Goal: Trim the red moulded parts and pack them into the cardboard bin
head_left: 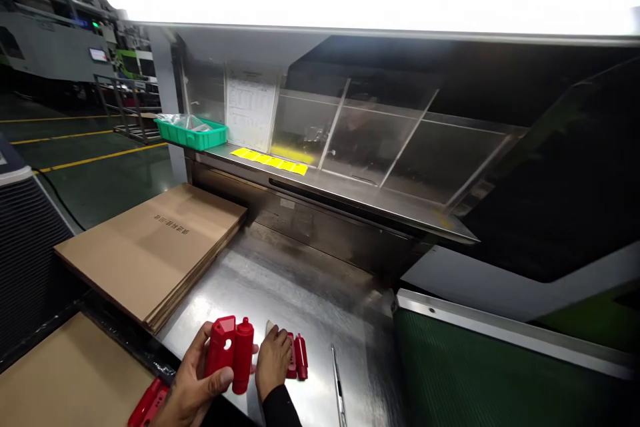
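My left hand (pixel 193 383) is wrapped around a red moulded part (pixel 229 350), thumb across its lower front and fingers behind, holding it upright just above the steel table (pixel 295 287). My right hand (pixel 273 360) lies palm down beside it, fingers curled narrow over a second red part (pixel 299 356) that rests flat on the steel; how firmly I grip it I cannot tell, since my knuckles hide the contact.

Another red piece (pixel 147 403) lies at the table's near left edge, partly out of view. A thin metal tool (pixel 338 383) sits untouched just right of my right hand.

Further out, a stack of flat cardboard sheets (pixel 150 247) lies on the table's left side, all unfolded. On the shelf behind sit a green tray (pixel 193 132) and a row of yellow labels (pixel 270 161).

I judge the work early: one part in hand, one under my palm, nothing boxed.
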`<action>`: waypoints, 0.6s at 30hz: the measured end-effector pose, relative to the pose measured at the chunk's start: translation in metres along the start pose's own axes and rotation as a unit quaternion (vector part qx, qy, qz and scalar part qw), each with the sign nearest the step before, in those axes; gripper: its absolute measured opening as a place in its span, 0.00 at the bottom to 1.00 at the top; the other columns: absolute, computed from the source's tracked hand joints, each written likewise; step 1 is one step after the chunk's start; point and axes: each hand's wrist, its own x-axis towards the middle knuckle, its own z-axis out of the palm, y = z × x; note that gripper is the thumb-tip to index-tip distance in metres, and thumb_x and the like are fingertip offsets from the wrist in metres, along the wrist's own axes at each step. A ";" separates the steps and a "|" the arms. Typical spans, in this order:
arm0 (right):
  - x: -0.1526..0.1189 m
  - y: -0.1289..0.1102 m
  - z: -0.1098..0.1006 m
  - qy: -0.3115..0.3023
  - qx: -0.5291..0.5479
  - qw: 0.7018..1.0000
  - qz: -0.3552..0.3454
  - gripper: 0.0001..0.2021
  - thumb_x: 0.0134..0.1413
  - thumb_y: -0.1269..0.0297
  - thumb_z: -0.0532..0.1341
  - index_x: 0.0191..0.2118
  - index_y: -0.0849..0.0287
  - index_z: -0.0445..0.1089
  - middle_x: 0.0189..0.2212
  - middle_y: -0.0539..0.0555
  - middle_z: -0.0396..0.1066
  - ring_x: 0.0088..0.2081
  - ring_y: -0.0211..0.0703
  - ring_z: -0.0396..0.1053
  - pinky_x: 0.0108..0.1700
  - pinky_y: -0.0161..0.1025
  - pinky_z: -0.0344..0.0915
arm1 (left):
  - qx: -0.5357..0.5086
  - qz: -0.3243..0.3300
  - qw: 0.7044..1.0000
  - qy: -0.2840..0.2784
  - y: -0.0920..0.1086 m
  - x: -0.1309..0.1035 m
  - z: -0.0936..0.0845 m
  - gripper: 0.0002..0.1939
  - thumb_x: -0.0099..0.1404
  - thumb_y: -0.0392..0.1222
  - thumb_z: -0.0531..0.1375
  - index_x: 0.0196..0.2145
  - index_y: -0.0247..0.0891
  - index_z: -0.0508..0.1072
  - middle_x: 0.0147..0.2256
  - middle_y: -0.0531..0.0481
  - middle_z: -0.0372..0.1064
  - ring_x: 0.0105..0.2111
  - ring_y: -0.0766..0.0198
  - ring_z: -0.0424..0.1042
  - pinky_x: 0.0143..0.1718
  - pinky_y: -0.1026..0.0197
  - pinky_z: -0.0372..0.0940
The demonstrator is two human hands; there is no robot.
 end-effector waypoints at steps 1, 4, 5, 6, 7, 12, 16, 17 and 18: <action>-0.002 -0.004 0.002 -0.002 -0.013 1.000 0.005 0.22 0.56 0.77 0.44 0.49 0.71 0.70 0.44 0.74 0.66 0.47 0.65 0.64 0.48 0.56 0.58 | -0.014 0.009 1.000 -0.018 0.004 -0.005 0.002 0.35 0.46 0.50 0.72 0.50 0.46 0.63 0.45 0.41 0.75 0.42 0.46 0.75 0.44 0.48 0.65; -0.006 -0.003 0.003 -0.022 -0.017 0.999 -0.019 0.21 0.57 0.77 0.44 0.47 0.61 0.72 0.48 0.70 0.66 0.48 0.62 0.65 0.48 0.53 0.58 | -0.073 0.052 0.993 -0.074 0.020 -0.017 0.007 0.34 0.46 0.59 0.68 0.49 0.49 0.65 0.52 0.42 0.70 0.43 0.44 0.74 0.41 0.48 0.66; -0.007 0.000 0.002 -0.033 -0.009 0.999 -0.031 0.20 0.58 0.76 0.45 0.46 0.58 0.72 0.47 0.67 0.67 0.47 0.61 0.65 0.47 0.52 0.58 | -0.096 0.051 0.990 -0.086 0.026 -0.020 0.008 0.31 0.48 0.62 0.66 0.48 0.49 0.67 0.53 0.42 0.69 0.43 0.42 0.74 0.40 0.46 0.66; -0.007 0.003 0.002 -0.044 0.000 0.998 -0.039 0.20 0.58 0.74 0.47 0.47 0.57 0.71 0.45 0.66 0.68 0.47 0.60 0.66 0.47 0.51 0.59 | -0.114 0.037 0.989 -0.091 0.032 -0.021 0.011 0.28 0.52 0.64 0.63 0.45 0.48 0.69 0.53 0.41 0.69 0.43 0.42 0.73 0.40 0.45 0.66; -0.006 0.007 0.002 -0.055 0.012 0.998 -0.043 0.19 0.57 0.73 0.48 0.50 0.57 0.70 0.44 0.65 0.69 0.46 0.60 0.67 0.46 0.50 0.60 | -0.128 0.016 0.988 -0.087 0.037 -0.022 0.013 0.25 0.56 0.65 0.59 0.43 0.46 0.71 0.51 0.40 0.70 0.42 0.42 0.74 0.41 0.44 0.66; 0.001 0.018 -0.016 -0.107 0.105 0.988 -0.042 0.12 0.55 0.66 0.53 0.36 0.61 0.73 0.32 0.60 0.74 0.37 0.53 0.73 0.38 0.42 0.65 | -0.181 -0.015 0.982 -0.047 0.052 -0.017 0.029 0.24 0.63 0.64 0.48 0.38 0.46 0.74 0.41 0.41 0.74 0.41 0.41 0.73 0.46 0.38 0.63; -0.012 0.002 -0.082 -0.062 0.171 0.983 -0.022 0.17 0.62 0.52 0.47 0.43 0.52 0.69 0.34 0.55 0.76 0.36 0.47 0.75 0.36 0.39 0.68 | -0.132 0.011 0.990 -0.049 0.054 -0.007 0.037 0.22 0.63 0.66 0.47 0.43 0.55 0.71 0.35 0.48 0.75 0.33 0.51 0.74 0.38 0.48 0.66; -0.019 -0.009 -0.105 -0.033 0.181 0.983 -0.008 0.19 0.63 0.49 0.45 0.48 0.50 0.66 0.33 0.53 0.77 0.33 0.46 0.75 0.34 0.38 0.68 | -0.096 0.018 0.994 -0.054 0.053 -0.004 0.038 0.25 0.63 0.67 0.45 0.46 0.53 0.71 0.33 0.48 0.75 0.30 0.54 0.73 0.35 0.52 0.65; -0.027 -0.023 -0.130 0.011 0.192 0.981 0.021 0.18 0.62 0.47 0.47 0.49 0.48 0.65 0.29 0.51 0.77 0.27 0.45 0.74 0.28 0.36 0.66 | -0.060 0.019 0.996 -0.056 0.052 -0.002 0.039 0.29 0.63 0.67 0.44 0.48 0.50 0.71 0.32 0.47 0.75 0.28 0.55 0.72 0.34 0.54 0.65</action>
